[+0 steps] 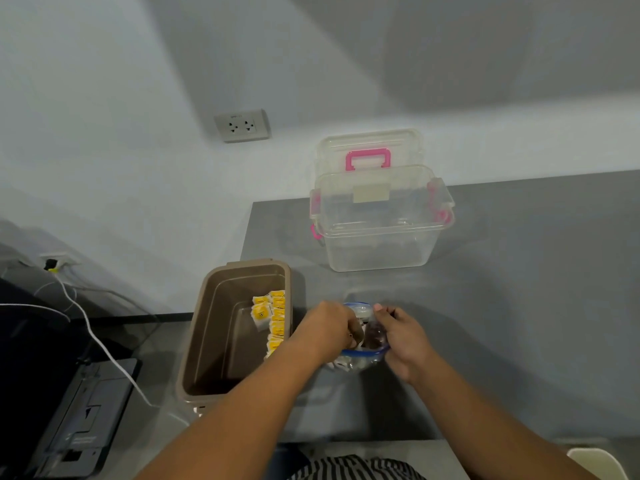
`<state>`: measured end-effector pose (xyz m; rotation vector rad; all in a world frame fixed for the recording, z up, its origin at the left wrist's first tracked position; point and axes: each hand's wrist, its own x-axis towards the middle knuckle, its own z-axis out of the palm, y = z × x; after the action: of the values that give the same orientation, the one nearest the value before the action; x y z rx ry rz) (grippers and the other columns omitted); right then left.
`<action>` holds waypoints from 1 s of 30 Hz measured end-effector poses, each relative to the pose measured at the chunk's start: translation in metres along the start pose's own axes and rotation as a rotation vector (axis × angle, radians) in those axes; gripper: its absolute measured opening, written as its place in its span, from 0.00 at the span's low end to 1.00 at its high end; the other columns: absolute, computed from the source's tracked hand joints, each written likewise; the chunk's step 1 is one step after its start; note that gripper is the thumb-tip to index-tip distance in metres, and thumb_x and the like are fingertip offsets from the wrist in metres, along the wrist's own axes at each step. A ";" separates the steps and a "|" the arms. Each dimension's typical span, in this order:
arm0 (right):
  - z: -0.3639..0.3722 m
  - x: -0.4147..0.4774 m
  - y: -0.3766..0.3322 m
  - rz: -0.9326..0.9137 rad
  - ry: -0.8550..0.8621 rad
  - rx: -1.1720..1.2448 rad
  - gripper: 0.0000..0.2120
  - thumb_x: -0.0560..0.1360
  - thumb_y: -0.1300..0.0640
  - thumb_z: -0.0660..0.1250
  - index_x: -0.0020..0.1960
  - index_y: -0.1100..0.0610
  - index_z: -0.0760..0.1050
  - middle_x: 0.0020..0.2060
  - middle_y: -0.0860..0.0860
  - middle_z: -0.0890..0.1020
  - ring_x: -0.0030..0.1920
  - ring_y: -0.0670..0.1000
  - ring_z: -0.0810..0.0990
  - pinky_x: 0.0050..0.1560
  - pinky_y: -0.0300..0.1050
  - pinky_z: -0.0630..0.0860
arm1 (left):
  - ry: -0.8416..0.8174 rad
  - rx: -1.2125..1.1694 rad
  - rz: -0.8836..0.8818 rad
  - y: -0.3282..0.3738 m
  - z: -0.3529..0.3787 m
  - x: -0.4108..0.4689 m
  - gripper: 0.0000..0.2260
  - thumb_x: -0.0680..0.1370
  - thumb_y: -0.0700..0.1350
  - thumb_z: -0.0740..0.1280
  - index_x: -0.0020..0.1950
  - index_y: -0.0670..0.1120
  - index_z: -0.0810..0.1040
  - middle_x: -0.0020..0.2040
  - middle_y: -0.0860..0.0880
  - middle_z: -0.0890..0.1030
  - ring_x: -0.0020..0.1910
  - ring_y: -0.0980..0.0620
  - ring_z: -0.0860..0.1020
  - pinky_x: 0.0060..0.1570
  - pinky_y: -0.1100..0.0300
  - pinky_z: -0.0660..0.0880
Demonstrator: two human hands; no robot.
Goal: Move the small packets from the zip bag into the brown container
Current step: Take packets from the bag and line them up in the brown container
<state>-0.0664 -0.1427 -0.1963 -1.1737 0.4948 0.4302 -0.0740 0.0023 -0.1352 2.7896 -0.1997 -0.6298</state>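
A clear zip bag (363, 358) with a blue seal sits open on the grey table, just right of the brown container (194, 344). My left hand (329, 327) reaches down into the bag's mouth; its fingertips are hidden inside. My right hand (401, 332) pinches the bag's right rim and holds it open. Several yellow and white small packets (272, 317) lie stacked along the right inner wall of the brown container. A few pale packets show through the bag's lower edge.
A clear plastic box (381, 220) with pink latches and its lid propped behind stands at the back of the table (519, 306). A wall socket (242, 125) is above left. White cables and a dark device (86, 410) lie on the floor at left.
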 end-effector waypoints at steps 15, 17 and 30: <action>0.001 0.006 0.005 -0.013 0.007 0.016 0.09 0.82 0.58 0.65 0.53 0.65 0.76 0.45 0.62 0.85 0.46 0.60 0.84 0.51 0.58 0.82 | 0.013 0.046 -0.091 0.004 0.005 -0.003 0.13 0.77 0.41 0.68 0.61 0.51 0.82 0.51 0.49 0.84 0.48 0.49 0.82 0.55 0.54 0.80; 0.002 0.007 0.005 -0.017 0.005 0.018 0.08 0.82 0.58 0.65 0.51 0.64 0.76 0.43 0.61 0.85 0.44 0.59 0.84 0.51 0.58 0.82 | 0.054 -0.029 -0.092 0.001 0.003 -0.005 0.14 0.77 0.39 0.67 0.61 0.51 0.81 0.52 0.48 0.83 0.47 0.50 0.81 0.54 0.55 0.80; 0.002 0.011 0.004 -0.025 0.019 -0.024 0.08 0.82 0.57 0.65 0.48 0.61 0.76 0.41 0.59 0.85 0.42 0.56 0.84 0.51 0.56 0.81 | 0.025 -0.007 -0.035 0.002 -0.016 -0.013 0.14 0.81 0.42 0.61 0.64 0.49 0.80 0.60 0.46 0.80 0.55 0.47 0.80 0.58 0.54 0.79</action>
<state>-0.0591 -0.1391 -0.2050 -1.2069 0.4925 0.4046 -0.0788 0.0072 -0.1154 2.7986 -0.1435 -0.6022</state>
